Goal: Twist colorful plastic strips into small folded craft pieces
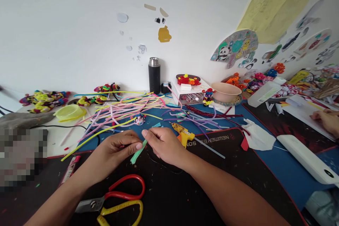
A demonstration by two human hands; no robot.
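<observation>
Between my two hands is a short green bundle of what look like fuzzy pipe cleaners (138, 153). My left hand (119, 147) pinches it with thumb and forefinger. My right hand (162, 144) grips its upper part, where blue-green ends show above the fingers. Below my hands lie scissors (124, 196) with one red and one yellow handle, on the black desk mat (169, 190). Just beyond my right hand is a yellow glue gun (182, 134) with a clear glue stick (210, 148) in its back.
Pink, yellow and purple pipe cleaners (127, 104) spread over the desk. A black thermos (154, 77), white box (190, 90) and pink bowl (226, 90) stand by the wall. Right are a white device (304, 157) and another person's hand (327, 118). A yellow lid (69, 113) lies left.
</observation>
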